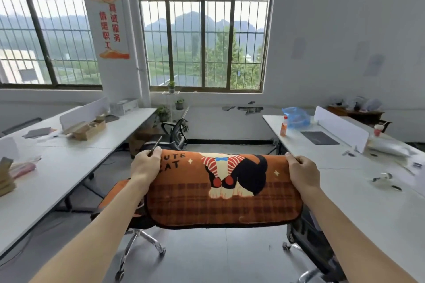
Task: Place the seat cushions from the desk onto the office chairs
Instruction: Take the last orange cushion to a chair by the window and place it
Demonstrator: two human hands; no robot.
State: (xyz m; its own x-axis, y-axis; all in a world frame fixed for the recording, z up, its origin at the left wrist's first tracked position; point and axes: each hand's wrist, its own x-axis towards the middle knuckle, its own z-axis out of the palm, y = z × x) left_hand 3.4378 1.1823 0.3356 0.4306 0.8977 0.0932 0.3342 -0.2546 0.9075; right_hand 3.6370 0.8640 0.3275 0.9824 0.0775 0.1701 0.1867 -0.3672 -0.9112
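Gripping the seat cushion (220, 188) by opposite ends: left hand (146, 166), right hand (302, 171).

Seat cushion (220, 190): orange plush with a plaid lower band, a cartoon cat, the words "CUTE CAT" and dark edging. It is held in the air, spread wide, gripped at its far corners by the left hand (147, 165) and right hand (301, 170). Beneath its left edge, a second orange cushion (118, 193) lies on an office chair (138, 221).
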